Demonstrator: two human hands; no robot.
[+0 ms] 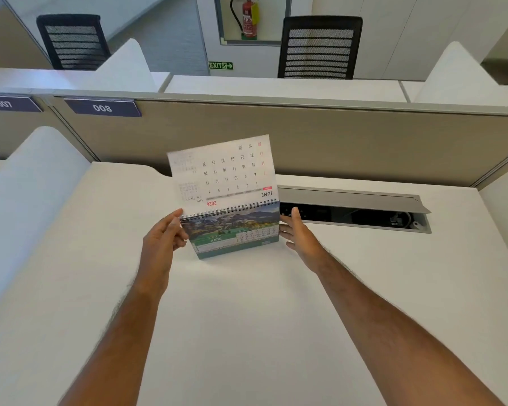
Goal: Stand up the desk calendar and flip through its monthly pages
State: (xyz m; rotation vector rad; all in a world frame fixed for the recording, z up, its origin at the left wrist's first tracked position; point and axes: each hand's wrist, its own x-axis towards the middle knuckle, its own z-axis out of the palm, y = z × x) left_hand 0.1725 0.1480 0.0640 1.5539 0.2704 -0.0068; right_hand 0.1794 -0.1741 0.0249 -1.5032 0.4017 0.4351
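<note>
A desk calendar (235, 230) stands upright on the white desk (247, 317), just short of the open cable tray (355, 212) at its 3 o'clock. One page (223, 171) sticks straight up from the spiral binding, its June grid upside down. The left hand (162, 238) pinches the calendar's left edge near the binding. The right hand (301, 232) lies open, fingers spread, touching the right edge without gripping.

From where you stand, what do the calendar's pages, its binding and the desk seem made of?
Calendar pages: thin coated paper, slightly glossy, printed, standing half turned. Binding: dark wire coil, probably metal. Desk: smooth matte white top, likely laminate.
</note>
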